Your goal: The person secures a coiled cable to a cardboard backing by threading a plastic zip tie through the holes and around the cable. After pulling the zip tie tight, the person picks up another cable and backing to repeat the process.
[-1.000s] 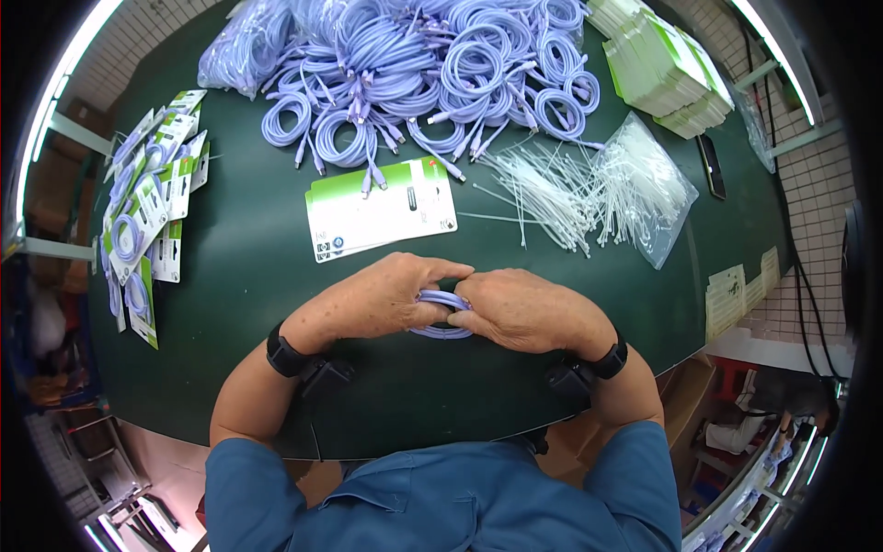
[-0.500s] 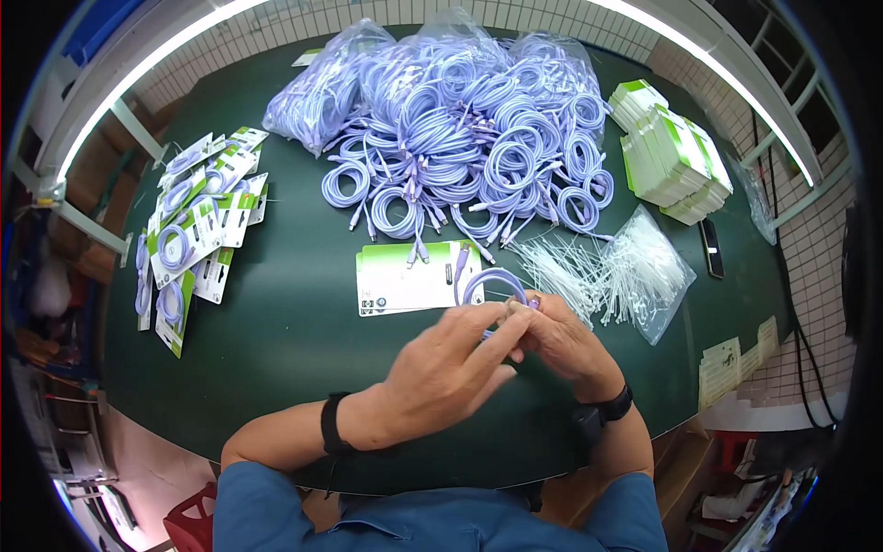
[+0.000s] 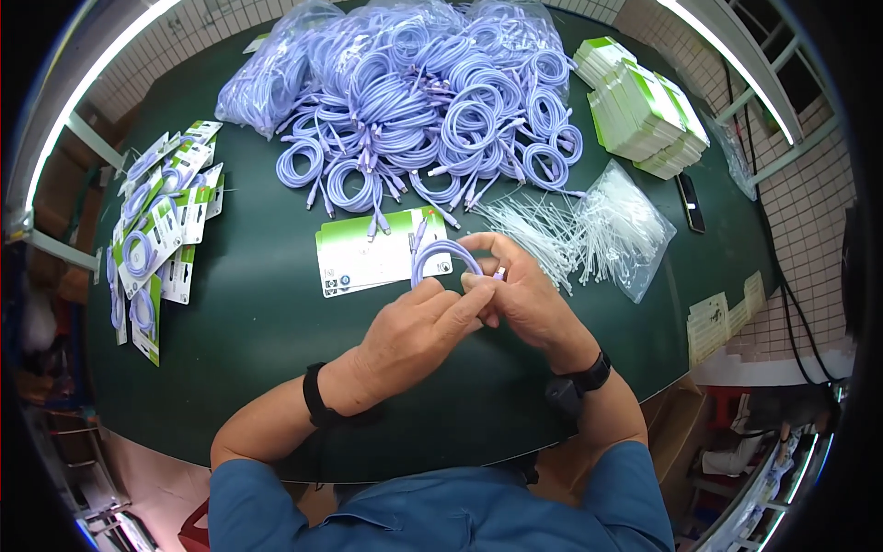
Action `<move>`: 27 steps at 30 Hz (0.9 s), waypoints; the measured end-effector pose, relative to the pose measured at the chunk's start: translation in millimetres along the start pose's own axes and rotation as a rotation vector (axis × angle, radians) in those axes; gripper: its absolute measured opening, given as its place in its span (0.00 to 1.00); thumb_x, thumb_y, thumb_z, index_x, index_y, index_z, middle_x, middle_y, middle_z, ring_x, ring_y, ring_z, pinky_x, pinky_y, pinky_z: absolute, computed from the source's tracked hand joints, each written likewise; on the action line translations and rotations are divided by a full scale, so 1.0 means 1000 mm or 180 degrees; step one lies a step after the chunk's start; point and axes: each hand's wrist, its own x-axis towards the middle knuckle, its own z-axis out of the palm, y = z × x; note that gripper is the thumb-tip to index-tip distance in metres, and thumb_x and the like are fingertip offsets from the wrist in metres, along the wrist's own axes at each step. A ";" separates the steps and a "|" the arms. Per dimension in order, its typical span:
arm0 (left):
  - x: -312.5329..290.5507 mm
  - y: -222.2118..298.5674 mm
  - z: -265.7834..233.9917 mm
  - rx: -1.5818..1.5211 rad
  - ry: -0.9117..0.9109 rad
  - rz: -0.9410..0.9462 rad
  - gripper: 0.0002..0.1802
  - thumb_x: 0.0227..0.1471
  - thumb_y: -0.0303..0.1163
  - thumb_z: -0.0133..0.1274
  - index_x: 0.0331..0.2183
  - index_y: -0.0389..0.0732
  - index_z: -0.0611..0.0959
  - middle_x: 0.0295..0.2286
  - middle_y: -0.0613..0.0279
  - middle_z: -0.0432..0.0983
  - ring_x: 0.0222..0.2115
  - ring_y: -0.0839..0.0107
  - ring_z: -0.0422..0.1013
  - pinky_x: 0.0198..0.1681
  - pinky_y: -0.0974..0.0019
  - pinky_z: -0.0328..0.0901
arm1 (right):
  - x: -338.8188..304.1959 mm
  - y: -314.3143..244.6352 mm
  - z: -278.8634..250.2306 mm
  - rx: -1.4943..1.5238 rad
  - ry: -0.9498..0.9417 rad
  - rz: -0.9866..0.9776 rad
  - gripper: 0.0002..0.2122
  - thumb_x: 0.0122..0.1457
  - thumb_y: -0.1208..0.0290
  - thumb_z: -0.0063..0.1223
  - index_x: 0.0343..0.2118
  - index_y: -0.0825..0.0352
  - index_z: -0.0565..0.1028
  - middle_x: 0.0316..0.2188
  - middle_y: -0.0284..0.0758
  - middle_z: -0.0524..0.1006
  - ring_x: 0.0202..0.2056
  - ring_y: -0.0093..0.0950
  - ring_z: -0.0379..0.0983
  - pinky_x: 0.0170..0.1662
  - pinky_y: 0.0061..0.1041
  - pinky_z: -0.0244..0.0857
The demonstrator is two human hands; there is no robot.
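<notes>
A coiled lilac cable (image 3: 447,248) is held up between my two hands, over the near edge of some flat green-and-white cards. My left hand (image 3: 416,324) has its fingers closed on the lower part of the coil, its index finger reaching toward the other hand. Pinching the coil's right side is my right hand (image 3: 522,293), with a cable plug (image 3: 499,273) showing at its fingers. The fingertips of both hands meet and partly hide the coil. The green-and-white cards (image 3: 368,267) lie stacked on the table just beyond.
A large heap of coiled lilac cables (image 3: 405,110), partly in clear bags, fills the far middle. White zip ties (image 3: 616,230) lie loose and bagged to the right, near a phone (image 3: 690,202) and card stacks (image 3: 648,115). Carded cables (image 3: 152,230) pile up at the left.
The view has shifted, so the table's contents sit further left and higher. My right index finger has lifted and curved over the coil; both hands still hold the cable.
</notes>
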 end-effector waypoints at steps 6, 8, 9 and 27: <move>0.001 -0.010 -0.013 -0.0434 0.0260 0.0368 0.19 0.47 0.23 0.70 0.43 0.36 0.85 0.32 0.61 0.82 0.27 0.65 0.73 0.29 0.62 0.70 | -0.004 -0.007 0.010 0.0149 0.0169 -0.0243 0.22 0.67 0.77 0.59 0.62 0.71 0.69 0.27 0.27 0.75 0.23 0.14 0.68 0.25 0.17 0.63; -0.003 -0.006 -0.013 -0.0315 0.0103 0.0642 0.14 0.47 0.22 0.70 0.38 0.36 0.85 0.31 0.62 0.80 0.26 0.67 0.72 0.27 0.63 0.68 | -0.006 0.002 0.011 -0.0416 0.0285 -0.0688 0.23 0.65 0.79 0.61 0.62 0.71 0.71 0.27 0.27 0.75 0.23 0.14 0.69 0.25 0.19 0.64; -0.004 -0.006 -0.013 -0.0250 0.0029 0.0780 0.12 0.46 0.22 0.69 0.35 0.36 0.85 0.31 0.62 0.80 0.26 0.68 0.72 0.27 0.64 0.68 | -0.005 0.005 0.012 -0.0436 0.0279 -0.0692 0.23 0.65 0.79 0.61 0.62 0.71 0.71 0.27 0.27 0.75 0.23 0.14 0.69 0.25 0.19 0.64; -0.002 -0.014 -0.009 0.0297 0.0009 0.0942 0.07 0.49 0.25 0.64 0.29 0.42 0.81 0.24 0.69 0.67 0.27 0.73 0.68 0.24 0.68 0.63 | 0.007 0.013 0.014 -0.2886 0.1143 -0.2821 0.19 0.56 0.84 0.69 0.52 0.65 0.83 0.25 0.37 0.76 0.23 0.32 0.73 0.25 0.30 0.66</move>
